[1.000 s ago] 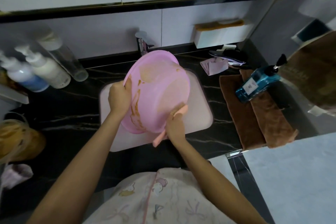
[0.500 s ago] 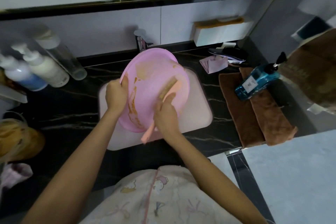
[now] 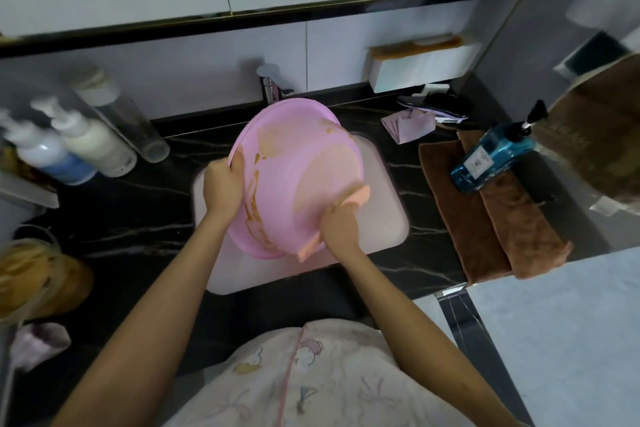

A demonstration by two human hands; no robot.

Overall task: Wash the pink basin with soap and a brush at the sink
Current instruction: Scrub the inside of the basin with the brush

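Your left hand grips the left rim of the pink basin, its fingers curled over the edge. You hold the basin tilted on edge above the pale sink, with its lower rim towards you and its upper rim close below the tap. Brown smears run down the basin surface just right of your left hand, and paler patches cover its upper and right parts.

Your right hand is closed round a peach-coloured brush. The head of the brush is pressed against the lower right side of the basin, and its handle end sticks out below your hand.

The sink is set in a dark, veined worktop. Two white pump bottles stand at the left. At the right, a blue pump bottle rests on folded brown towels, well apart from the basin.
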